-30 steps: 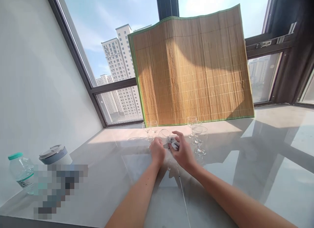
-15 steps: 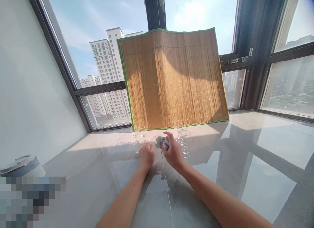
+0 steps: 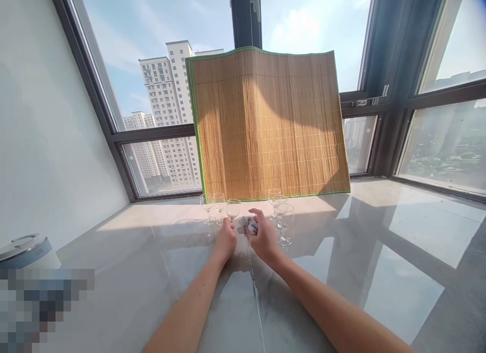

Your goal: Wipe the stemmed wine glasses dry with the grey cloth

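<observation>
My left hand (image 3: 225,240) is closed round the stem of a small clear wine glass (image 3: 233,208), which stands upright just left of centre. Beside it my right hand (image 3: 262,236) is shut on a crumpled grey-white cloth (image 3: 246,224), held right next to the glass. Two more stemmed glasses (image 3: 212,207) stand to the left of my left hand. Another group of clear glasses (image 3: 281,216) stands close to the right of my right hand. All rest on a glossy grey stone sill (image 3: 372,272).
A bamboo mat (image 3: 266,125) with green edging leans upright against the window behind the glasses. A grey-lidded container (image 3: 26,249) sits at the far left, above a blurred patch. A white wall runs along the left. Window frames close the back and right.
The glass in my left hand has come upright, from lying low and tilted under the cloth. The view has turned right and up, so the bottle at the left has left the picture.
</observation>
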Available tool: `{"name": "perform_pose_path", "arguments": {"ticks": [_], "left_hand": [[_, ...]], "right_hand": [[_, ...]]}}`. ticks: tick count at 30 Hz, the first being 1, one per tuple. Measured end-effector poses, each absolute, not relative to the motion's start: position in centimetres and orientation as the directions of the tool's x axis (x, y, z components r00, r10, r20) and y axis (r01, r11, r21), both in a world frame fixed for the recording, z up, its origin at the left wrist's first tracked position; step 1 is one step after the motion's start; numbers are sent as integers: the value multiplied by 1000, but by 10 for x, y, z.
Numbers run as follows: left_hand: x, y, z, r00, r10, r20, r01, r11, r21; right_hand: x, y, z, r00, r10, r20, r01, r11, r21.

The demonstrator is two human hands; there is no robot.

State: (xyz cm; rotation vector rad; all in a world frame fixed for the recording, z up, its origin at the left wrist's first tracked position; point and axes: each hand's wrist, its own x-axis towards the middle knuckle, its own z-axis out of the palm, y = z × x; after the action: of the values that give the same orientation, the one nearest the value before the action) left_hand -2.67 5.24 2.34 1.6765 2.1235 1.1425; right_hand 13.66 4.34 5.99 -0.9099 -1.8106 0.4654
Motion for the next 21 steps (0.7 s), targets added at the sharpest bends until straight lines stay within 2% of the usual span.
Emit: {"name": "perform_pose_path", "arguments": {"ticks": [7,11,16,21], "left_hand": [[-20,42,31,-236,941,243,841,73,537],[-17,38,35,-193,943,271,879,43,475],[-20,36,40,-338,893,296,889,200,413],[-19,34,44,-286,924,252,901,170,399]], "right_hand": [[133,41,55,-229,764,603,356,643,-678],[132,44,52,-241,764,598,359,643,-677],[134,47,50,-252,779,574,391,625,-676],[135,49,49,-261,793,550,445,604,-661]]}}
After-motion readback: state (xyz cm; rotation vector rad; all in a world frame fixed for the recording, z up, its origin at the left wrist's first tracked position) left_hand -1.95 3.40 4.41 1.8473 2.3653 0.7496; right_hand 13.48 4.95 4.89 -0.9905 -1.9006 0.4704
